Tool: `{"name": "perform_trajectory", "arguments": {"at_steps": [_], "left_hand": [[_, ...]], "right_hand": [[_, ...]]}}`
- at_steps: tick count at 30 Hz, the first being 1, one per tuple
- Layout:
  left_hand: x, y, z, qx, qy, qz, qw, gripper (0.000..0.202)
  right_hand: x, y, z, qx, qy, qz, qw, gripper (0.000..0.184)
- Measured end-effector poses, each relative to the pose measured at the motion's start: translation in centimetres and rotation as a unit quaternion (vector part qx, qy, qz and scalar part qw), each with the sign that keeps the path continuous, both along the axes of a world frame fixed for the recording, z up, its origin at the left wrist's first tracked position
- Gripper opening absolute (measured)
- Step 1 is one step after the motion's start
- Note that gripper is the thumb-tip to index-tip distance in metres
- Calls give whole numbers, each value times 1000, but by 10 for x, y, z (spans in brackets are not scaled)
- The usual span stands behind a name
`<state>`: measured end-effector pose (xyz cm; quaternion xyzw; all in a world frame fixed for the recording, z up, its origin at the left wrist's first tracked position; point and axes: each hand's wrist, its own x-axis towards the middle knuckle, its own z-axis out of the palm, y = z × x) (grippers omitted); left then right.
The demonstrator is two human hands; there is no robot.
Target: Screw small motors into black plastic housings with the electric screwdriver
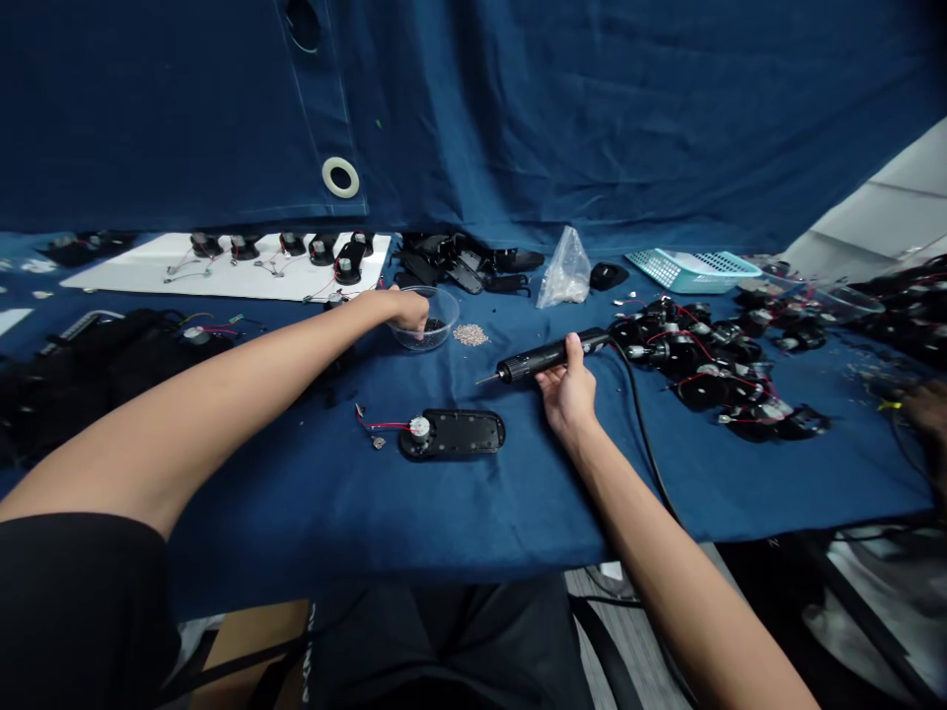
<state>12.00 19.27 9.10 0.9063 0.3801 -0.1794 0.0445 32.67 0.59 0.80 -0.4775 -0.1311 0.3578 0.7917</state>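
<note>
My left hand (408,308) reaches into a small clear bowl (444,308) that holds dark small parts; its fingers are curled inside and I cannot see what they pinch. My right hand (568,387) is wrapped round a black corded electric screwdriver (544,357) whose tip points left, just above the cloth. Between my arms a black oval plastic part (459,432) lies flat, with a small motor and red wire (381,426) at its left end. A little heap of silver screws (471,335) lies right of the bowl.
Blue cloth covers the table (332,513). A pile of black motor assemblies (710,370) lies at the right, with a teal basket (692,268) and a clear plastic bag (566,268) behind. A white board (222,271) with parts lies far left. Another person's hand (924,409) shows at the right edge.
</note>
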Motion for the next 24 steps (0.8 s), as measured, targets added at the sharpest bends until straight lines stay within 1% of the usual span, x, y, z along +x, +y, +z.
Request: {"name": "perform_trajectory", "arguments": {"at_steps": [4, 7, 13, 17, 20, 22, 24], "left_hand": [[-6, -2, 0, 24, -54, -13, 998, 24], [-11, -7, -1, 46, -99, -13, 994, 25], [-26, -23, -2, 116, -189, 21, 975, 33], [-34, -19, -3, 120, -221, 27, 967, 22], [-38, -19, -1, 123, -272, 13, 954, 11], [-41, -30, 1, 134, -321, 1, 937, 7], [-45, -54, 1, 149, -370, -7, 917, 5]], "right_hand": [[-1, 0, 0, 0, -9, -4, 1000, 43], [-2, 0, 1, -1, -10, -9, 1000, 41], [1, 0, -1, 0, -13, 1, 1000, 42], [2, 1, -3, 5, -18, 2, 1000, 42], [2, 1, -4, 11, -21, 4, 1000, 40], [1, 0, -3, 13, -18, 8, 1000, 38], [-1, -2, -1, 12, -11, 7, 1000, 36]]}}
